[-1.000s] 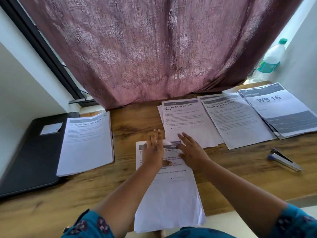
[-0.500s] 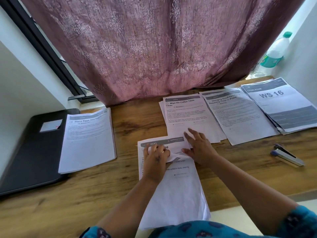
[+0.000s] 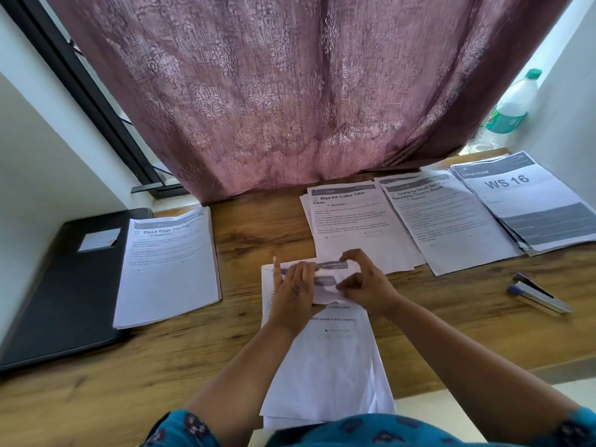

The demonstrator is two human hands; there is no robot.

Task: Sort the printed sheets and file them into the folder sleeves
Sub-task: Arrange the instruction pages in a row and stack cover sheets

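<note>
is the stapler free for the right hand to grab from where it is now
Probably yes, once it lets go. The stapler lies alone on bare wood to the right, nothing on or around it. But the right hand is pinching the top sheet of the near stack.

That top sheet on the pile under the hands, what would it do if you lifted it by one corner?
Probably it flops: the top sheet already curls where the right hand pinches its upper edge. It looks thin and light, so likely to drag or flutter. It may slide off the pile easily, which may be why the left hand presses flat on it.
</note>
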